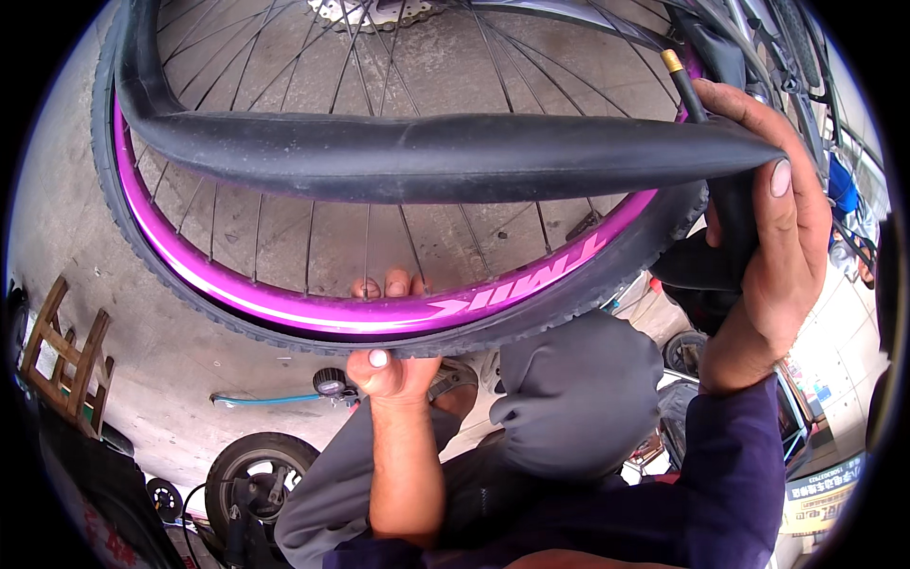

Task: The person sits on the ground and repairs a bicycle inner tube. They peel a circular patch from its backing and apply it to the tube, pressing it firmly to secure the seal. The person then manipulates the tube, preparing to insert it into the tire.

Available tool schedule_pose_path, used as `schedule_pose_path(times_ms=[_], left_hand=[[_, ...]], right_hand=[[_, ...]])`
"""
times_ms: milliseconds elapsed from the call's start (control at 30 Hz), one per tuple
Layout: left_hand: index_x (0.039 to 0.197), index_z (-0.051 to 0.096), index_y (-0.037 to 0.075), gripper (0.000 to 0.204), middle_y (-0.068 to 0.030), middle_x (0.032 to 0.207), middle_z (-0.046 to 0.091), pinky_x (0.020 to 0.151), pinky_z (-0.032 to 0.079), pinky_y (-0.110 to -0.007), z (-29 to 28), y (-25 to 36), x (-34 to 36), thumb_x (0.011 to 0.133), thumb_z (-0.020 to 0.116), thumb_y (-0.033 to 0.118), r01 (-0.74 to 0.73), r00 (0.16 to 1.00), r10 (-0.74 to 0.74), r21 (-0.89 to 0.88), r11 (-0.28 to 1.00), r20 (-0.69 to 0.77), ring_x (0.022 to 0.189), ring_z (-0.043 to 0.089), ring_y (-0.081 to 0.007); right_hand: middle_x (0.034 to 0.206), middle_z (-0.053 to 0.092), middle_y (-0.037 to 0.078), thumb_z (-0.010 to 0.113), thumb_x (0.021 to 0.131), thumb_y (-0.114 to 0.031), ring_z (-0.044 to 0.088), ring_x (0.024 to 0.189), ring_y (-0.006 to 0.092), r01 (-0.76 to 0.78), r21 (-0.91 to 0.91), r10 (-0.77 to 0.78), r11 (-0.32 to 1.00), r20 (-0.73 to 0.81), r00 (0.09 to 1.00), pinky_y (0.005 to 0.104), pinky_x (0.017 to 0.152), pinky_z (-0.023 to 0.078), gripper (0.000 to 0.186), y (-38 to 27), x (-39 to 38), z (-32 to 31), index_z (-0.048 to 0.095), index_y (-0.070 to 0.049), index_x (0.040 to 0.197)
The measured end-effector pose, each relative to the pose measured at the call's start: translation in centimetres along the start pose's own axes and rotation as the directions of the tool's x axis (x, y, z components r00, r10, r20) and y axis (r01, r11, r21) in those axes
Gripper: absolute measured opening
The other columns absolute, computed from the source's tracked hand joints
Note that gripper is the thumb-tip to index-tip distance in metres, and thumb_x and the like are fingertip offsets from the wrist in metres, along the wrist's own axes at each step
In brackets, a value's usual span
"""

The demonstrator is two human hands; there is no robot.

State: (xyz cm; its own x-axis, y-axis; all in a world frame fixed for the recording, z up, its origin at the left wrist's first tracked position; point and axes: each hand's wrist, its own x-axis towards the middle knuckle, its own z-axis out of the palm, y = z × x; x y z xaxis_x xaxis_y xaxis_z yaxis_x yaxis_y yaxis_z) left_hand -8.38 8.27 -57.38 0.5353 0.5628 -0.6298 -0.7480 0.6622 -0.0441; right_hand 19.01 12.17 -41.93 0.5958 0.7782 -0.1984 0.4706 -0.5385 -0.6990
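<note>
A bicycle wheel with a shiny purple rim (379, 318) and a black knobby tyre (171, 275) fills the upper half of the view. My left hand (403, 375) grips its near edge, thumb against the tyre and fingertips showing inside the rim between the spokes. A partly inflated black inner tube (427, 156) lies across the spokes and bends upward at the left. At the right, my right hand (791, 242) is closed on the tube, which is folded to a point beside the thumb. Near those fingers the valve stem (684, 90) sticks up with a brass-coloured end.
A brake disc (374, 11) sits at the wheel's hub. Bicycle frame parts crowd the upper right. On the concrete floor are a wooden rack (71, 346), a round gauge (330, 381) with a blue hose, and another wheel (261, 479). My bent knee (583, 389) is below the tyre.
</note>
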Motion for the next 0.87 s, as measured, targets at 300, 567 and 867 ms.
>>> schedule_pose_path(times_ms=[300, 567, 867], left_hand=[[0.118, 0.059, 0.015, 0.057, -0.0024, 0.110, 0.057, 0.106, 0.045, -0.053, -1.0, 0.2, 0.3, 0.063, 0.075, 0.013, -0.003, 0.998, 0.002, 0.015, 1.000, 0.061, 0.110, 0.051, -0.0281], [0.140, 0.050, 0.007, 0.078, -0.0115, 0.133, 0.057, 0.117, 0.035, -0.052, 2.6, 0.1, -0.6, 0.066, 0.073, 0.016, -0.015, 0.996, 0.021, 0.075, 0.997, -0.088, 0.129, 0.052, -0.0333], [0.153, 0.036, 0.023, 0.084, -0.0038, 0.156, 0.041, 0.119, 0.028, -0.054, 8.5, -7.5, -3.5, 0.086, 0.073, 0.057, -0.069, 0.932, 0.176, 0.324, 0.944, -0.316, 0.144, 0.036, -0.0254]], right_hand=[[0.108, 0.070, 0.011, 0.060, 0.097, -0.032, 0.064, 0.083, 0.0127, 0.121, -0.061, -0.096, 0.991, 0.316, 0.944, 0.0230, 0.066, 0.047, 0.046, 0.1, 0.3, -1.0, 0.064, 0.005, 0.124], [0.093, 0.068, 0.015, 0.070, 0.082, -0.007, 0.065, 0.085, 0.0369, 0.382, -0.183, -0.153, 0.906, 0.700, 0.697, 0.0434, 0.075, 0.051, 0.034, 0.7, -0.3, -0.6, 0.065, -0.004, 0.116], [0.087, 0.070, 0.015, 0.073, 0.077, -0.009, 0.068, 0.089, 0.0367, 0.435, -0.146, -0.175, 0.889, 0.768, 0.616, 0.0480, 0.075, 0.050, 0.035, 0.9, -1.0, -1.7, 0.063, -0.008, 0.110]])
